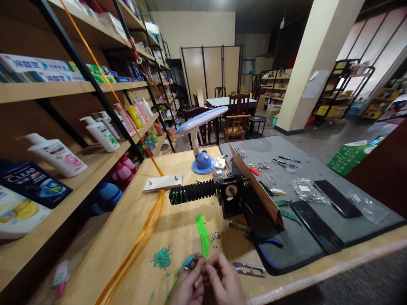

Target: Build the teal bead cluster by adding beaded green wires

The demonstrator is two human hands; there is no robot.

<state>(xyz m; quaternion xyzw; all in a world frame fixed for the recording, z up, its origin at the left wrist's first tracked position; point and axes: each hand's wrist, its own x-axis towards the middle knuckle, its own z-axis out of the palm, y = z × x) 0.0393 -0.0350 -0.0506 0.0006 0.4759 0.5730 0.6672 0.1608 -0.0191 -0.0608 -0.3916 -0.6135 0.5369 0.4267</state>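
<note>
Close together at the bottom of the head view, my left hand (190, 283) and my right hand (225, 280) meet fingertip to fingertip, both pinched closed. What lies between the fingertips is too small to make out. A blue-topped piece (188, 262) shows at my left hand's index finger; I cannot tell its kind. Just beyond the fingers lies a bundle of bright green cords (202, 235), with a scatter of tiny mixed beads (216, 238) beside it. A pile of turquoise beads (162, 257) is left of my left hand. Thread snips (249, 270) lie right of my right hand.
A black ridged roller (193, 192) carrying small beaded cords projects from a black device (231, 195). Orange threads (140, 245) run under a white plate (163, 183). A blue lamp (203, 161), blue-handled pliers (270, 242), a cardboard panel (257, 186) and two dark phones (318, 226) surround it. Shelves (104, 156) flank the left.
</note>
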